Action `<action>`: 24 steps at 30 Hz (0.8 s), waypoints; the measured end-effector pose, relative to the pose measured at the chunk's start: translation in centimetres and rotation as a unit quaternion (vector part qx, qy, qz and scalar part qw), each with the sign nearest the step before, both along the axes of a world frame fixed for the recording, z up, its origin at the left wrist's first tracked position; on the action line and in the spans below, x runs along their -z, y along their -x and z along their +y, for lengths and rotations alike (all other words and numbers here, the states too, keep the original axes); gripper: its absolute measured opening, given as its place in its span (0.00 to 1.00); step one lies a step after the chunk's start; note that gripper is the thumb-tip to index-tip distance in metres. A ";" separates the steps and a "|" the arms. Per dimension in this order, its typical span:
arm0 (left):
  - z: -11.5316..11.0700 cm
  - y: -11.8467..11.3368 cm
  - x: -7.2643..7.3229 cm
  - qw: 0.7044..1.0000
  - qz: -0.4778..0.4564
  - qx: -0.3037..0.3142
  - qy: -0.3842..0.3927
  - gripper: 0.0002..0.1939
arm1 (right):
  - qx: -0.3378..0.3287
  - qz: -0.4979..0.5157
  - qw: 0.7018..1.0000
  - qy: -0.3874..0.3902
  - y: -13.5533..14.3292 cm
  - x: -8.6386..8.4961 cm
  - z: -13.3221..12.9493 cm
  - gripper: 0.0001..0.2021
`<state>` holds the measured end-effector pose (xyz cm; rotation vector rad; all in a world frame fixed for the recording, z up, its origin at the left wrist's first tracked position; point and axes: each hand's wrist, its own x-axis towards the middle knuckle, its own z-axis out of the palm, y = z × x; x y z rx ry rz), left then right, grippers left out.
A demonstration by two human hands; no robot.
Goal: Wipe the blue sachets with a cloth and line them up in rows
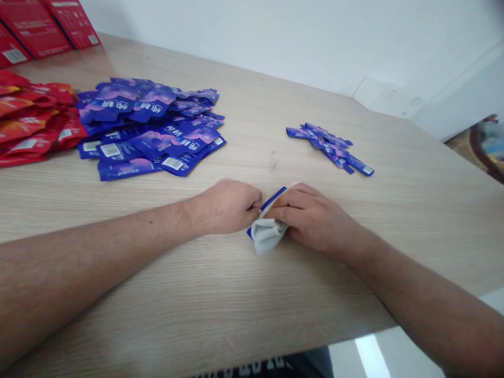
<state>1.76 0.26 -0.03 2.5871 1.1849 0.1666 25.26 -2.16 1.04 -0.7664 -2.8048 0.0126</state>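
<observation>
My left hand is closed, its thumb and fingers pinched at the left edge of a blue packet. My right hand has its fingers bent round a crumpled white cloth, pressed against that packet. The cloth and fingers cover most of the packet, so only its blue edges show. Beyond the left forearm lies a heap of blue-purple packets with white lettering and barcodes. Past the right hand is a smaller pile of narrow blue-purple packets.
Red-orange packets are heaped at the left, with red boxes behind them against the white wall. The wooden table's front edge is close to my body. Beyond its right end stands a round-rimmed container.
</observation>
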 end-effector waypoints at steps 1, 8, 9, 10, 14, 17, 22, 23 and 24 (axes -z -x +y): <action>0.0 0.0 0.0 1.000 0.001 -0.002 0.006 0.11 | 0.014 0.008 1.000 -0.005 -0.1 0.0 0.1 0.16; 0.1 0.2 0.2 1.000 -0.011 0.007 0.003 0.10 | 0.013 -0.019 1.000 -0.013 -0.3 0.0 -0.2 0.16; 0.1 0.2 0.3 1.000 -0.012 0.007 0.002 0.10 | 0.011 -0.020 1.000 -0.012 -0.2 0.0 -0.2 0.16; 0.1 0.3 0.4 1.000 -0.012 0.006 0.001 0.10 | 0.022 -0.017 0.999 -0.015 -0.2 0.1 -0.2 0.16; 0.1 0.3 0.4 1.000 -0.015 0.011 -0.002 0.10 | 0.065 -0.002 0.997 -0.037 0.0 0.2 -0.4 0.11; 0.1 0.4 0.3 1.000 -0.021 0.014 0.006 0.10 | 0.017 -0.010 1.000 -0.023 0.4 0.3 -0.6 0.12; 0.2 0.5 0.4 1.000 -0.024 0.007 0.010 0.11 | 0.056 0.027 0.998 -0.024 0.2 0.5 -0.2 0.12; 0.2 0.5 0.4 1.000 -0.025 0.008 0.010 0.11 | 0.061 0.026 0.997 -0.027 0.1 0.5 -0.1 0.11; 0.2 0.6 0.5 1.000 -0.027 0.009 0.011 0.11 | 0.053 0.020 0.998 -0.029 0.1 0.6 -0.1 0.12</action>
